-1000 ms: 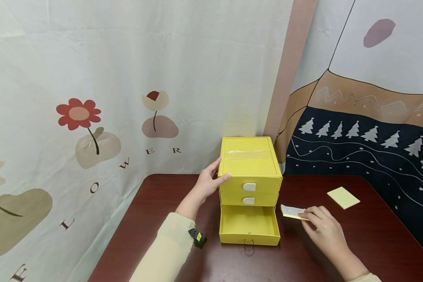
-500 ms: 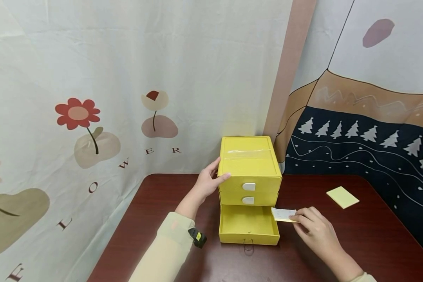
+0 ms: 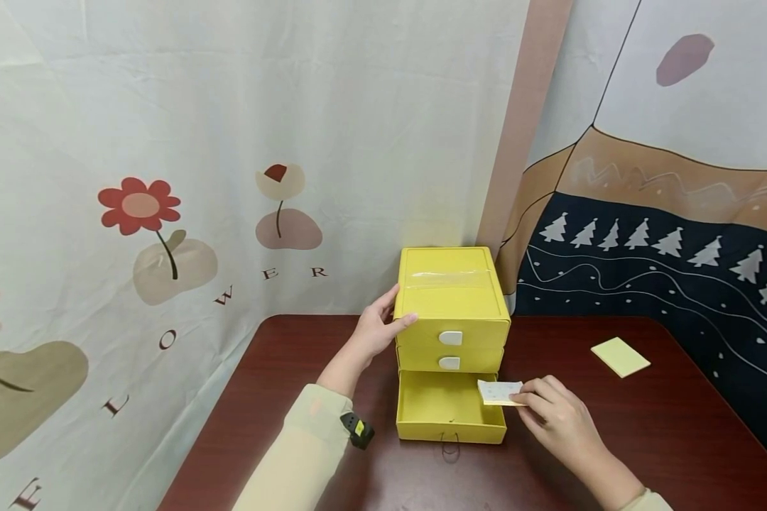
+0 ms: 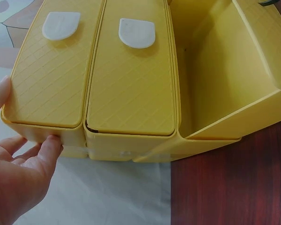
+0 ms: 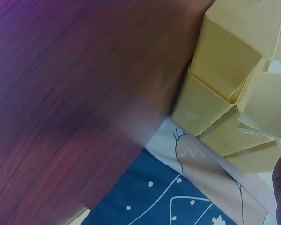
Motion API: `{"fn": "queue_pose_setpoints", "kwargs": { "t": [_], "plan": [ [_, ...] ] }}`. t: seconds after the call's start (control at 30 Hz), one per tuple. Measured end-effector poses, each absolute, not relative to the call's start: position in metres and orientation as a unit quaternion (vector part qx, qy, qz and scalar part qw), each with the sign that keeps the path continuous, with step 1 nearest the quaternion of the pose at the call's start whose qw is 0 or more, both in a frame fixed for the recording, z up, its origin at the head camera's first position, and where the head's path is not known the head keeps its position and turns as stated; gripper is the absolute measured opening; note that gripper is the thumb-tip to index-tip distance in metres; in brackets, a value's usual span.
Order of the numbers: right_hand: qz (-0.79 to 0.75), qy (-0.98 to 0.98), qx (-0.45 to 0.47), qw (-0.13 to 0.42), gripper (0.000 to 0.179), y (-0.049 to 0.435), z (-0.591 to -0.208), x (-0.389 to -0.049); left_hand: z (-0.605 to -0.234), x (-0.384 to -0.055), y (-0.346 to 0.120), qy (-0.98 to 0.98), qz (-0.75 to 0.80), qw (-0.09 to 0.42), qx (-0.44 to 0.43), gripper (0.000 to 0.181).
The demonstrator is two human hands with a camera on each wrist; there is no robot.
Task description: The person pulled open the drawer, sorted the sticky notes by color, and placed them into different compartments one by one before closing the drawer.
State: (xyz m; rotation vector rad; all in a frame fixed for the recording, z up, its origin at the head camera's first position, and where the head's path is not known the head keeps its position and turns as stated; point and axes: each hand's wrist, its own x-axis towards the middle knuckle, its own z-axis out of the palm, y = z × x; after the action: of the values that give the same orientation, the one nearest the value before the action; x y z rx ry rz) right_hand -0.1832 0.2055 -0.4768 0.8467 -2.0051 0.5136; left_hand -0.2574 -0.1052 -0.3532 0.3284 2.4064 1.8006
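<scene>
A yellow drawer cabinet [image 3: 455, 284] stands on the table, its bottom drawer [image 3: 444, 431] pulled out and the two above it closed. My left hand [image 3: 375, 330] grips the cabinet's upper left corner, thumb at the front top edge and fingers along the left side. In my right hand [image 3: 559, 419], thumb and fingers pinch one end of a small pad of sticky notes [image 3: 495, 392], whitish on top with a yellow edge. Its free end overlaps the open drawer's right wall in the head view. The right wrist view catches the pad [image 5: 267, 105] in front of the cabinet.
A pale yellow note pad [image 3: 621, 356] lies on the dark red table [image 3: 684, 426] to the right. White tabs [image 3: 450, 338] mark the closed drawers, and a thin dark loop [image 3: 450, 448] hangs from the open one. Printed cloth [image 3: 371, 142] hangs behind.
My right hand has moved left with the sticky-note pad, from beside the cabinet to over the right side of the open drawer. The left hand stays on the cabinet corner.
</scene>
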Motion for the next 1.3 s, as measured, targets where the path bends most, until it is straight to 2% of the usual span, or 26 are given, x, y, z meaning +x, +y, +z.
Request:
{"fn": "queue_pose_setpoints", "kwargs": {
  "t": [0.53,0.67,0.83,1.0,1.3],
  "plan": [
    [0.207,-0.811,0.365,0.407,0.041,0.183,-0.482,-0.19,-0.353,-0.257,-0.106,0.791,0.599,0.061,0.109,0.077],
    [0.206,-0.826,0.366,0.377,0.031,0.182,-0.485,-0.191,-0.354,-0.257,-0.106,0.791,0.599,0.06,0.109,0.077],
    [0.197,-0.842,0.361,0.35,0.01,0.18,-0.488,-0.194,-0.354,-0.257,-0.106,0.79,0.6,0.06,0.111,0.077],
    [0.186,-0.845,0.363,0.346,0.023,0.174,-0.488,-0.197,-0.354,-0.257,-0.106,0.79,0.599,0.06,0.114,0.077],
    [0.165,-0.848,0.36,0.352,0.025,0.165,-0.491,-0.207,-0.354,-0.257,-0.106,0.792,0.597,0.062,0.113,0.077]
  ]
}}
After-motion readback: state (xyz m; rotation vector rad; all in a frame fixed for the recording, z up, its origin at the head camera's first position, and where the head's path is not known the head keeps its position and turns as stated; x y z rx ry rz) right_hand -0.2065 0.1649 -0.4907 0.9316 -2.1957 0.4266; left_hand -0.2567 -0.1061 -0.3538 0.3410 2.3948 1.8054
